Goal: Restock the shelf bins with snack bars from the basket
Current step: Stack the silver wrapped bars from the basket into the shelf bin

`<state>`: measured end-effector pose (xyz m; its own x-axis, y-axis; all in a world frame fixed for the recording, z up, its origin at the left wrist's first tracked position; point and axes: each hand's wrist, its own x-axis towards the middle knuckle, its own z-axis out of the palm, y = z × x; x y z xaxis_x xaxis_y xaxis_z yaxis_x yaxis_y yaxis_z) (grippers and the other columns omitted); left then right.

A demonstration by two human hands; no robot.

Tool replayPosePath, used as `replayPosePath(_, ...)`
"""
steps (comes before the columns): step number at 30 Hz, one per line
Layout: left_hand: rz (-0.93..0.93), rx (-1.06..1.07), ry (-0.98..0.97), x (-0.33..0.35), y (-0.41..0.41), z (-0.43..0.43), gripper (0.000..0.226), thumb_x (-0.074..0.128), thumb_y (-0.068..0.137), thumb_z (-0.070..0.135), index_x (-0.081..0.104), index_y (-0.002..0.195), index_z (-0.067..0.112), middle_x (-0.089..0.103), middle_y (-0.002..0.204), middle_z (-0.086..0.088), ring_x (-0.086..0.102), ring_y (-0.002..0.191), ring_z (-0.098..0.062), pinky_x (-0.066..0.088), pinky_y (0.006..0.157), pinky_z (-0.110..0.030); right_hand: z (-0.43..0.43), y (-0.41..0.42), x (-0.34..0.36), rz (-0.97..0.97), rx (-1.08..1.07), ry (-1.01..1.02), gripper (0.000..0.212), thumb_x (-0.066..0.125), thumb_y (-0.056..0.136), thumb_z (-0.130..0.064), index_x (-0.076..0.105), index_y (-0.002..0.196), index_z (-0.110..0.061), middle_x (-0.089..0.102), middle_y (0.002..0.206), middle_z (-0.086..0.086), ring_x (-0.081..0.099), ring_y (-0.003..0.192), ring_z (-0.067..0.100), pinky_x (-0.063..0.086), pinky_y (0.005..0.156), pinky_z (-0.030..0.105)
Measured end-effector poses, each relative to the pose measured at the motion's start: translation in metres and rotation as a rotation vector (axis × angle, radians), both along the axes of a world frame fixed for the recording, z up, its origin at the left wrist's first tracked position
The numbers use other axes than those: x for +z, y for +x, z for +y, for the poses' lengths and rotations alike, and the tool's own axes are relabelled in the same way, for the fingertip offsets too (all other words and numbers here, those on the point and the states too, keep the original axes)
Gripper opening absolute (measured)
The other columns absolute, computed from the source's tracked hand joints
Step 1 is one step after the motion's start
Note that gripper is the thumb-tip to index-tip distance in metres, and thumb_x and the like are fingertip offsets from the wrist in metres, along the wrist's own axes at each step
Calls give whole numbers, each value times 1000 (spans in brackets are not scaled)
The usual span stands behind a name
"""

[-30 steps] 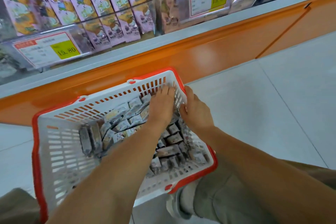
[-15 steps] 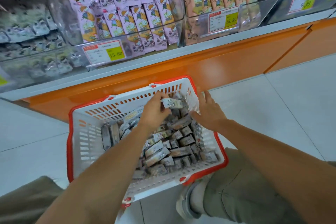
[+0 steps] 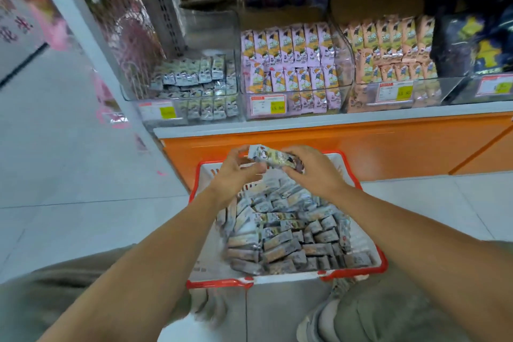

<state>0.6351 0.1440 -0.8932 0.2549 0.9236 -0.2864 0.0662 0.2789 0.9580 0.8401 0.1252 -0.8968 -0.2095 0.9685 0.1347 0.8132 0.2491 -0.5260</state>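
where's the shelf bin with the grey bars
Head view: the clear bin of grey bars is on the lowest shelf, left of centre, just left of the pink-pack bin and above the red-rimmed basket.

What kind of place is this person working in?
Most likely a shop aisle, perhaps a small supermarket: clear shelf bins packed with snack packets, price tags on their fronts, and a red-rimmed shopping basket of snack bars on the tiled floor.

Basket [image 3: 219, 283] on floor [image 3: 83, 175], bars [image 3: 283, 241] piled in its R side; shelf [image 3: 305, 120] behind, w/ bins [image 3: 294, 108] side by side.
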Motion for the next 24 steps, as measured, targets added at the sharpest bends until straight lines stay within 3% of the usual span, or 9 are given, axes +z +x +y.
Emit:
replayPosePath(2,-80,70,-47,15,-7,-1,49,65,92,25,47,132,4,65,111,-14,70,95,-28,58,80,-35,4,-14,16,20,38,60,39,64,93,-26,57,130,-15,61,115,1,54,106,21,38,82,29)
replayPosePath(5,-36,111,5,41,-18,0,32,64,93,22,60,116,1,69,91,-15,68,81,-27,57,67,-29,14,-30,37,-1,124,95,38,65,91,-23,58,128,-17,54,103,-7,51,100,18,35,81,30)
replayPosePath(7,4,76,52,57,-29,2,18,66,91,16,63,107,8,70,88,-12,67,76,-22,54,66,-28,21,-37,54,17,156,118,37,66,90,-21,60,126,-19,56,107,-7,50,100,14,39,86,30)
replayPosePath(10,122,0,44,74,-47,7,19,66,90,10,65,109,8,69,80,-3,65,63,-10,51,68,-27,29,-45,76,20,232,109,40,65,90,-15,60,129,-20,58,119,-3,51,110,14,40,94,29)
replayPosePath(13,172,10,31,89,-57,15,22,63,91,9,67,109,-3,66,78,-7,57,68,-18,49,68,-30,38,-52,93,31,253,140,43,61,92,-16,55,135,-23,50,139,-1,42,130,15,33,108,32)
replayPosePath(17,101,141,10,106,-65,32,16,61,91,8,64,101,-3,65,82,-13,62,66,-18,52,57,-25,61,-53,115,117,51,267,40,53,97,-17,52,137,-21,46,144,1,38,135,20,29,111,37)
replayPosePath(20,78,260,1,114,-65,54,8,67,88,11,64,88,3,66,85,-11,65,74,-23,57,70,-34,91,-43,121,61,-80,267,41,50,99,-19,47,140,-17,40,150,4,33,140,22,26,112,34)
replayPosePath(22,124,335,34,119,-62,71,12,71,86,15,63,80,9,65,89,-1,63,85,-20,56,82,-37,111,-36,117,-36,-105,205,49,49,99,-21,39,147,-17,30,157,5,24,145,24,23,117,40)
replayPosePath(24,142,366,67,123,-56,92,15,74,85,19,65,85,6,66,95,0,63,82,-14,56,84,-36,129,-31,114,-120,-105,149,55,47,101,-27,29,152,-19,18,161,6,17,148,24,19,119,46)
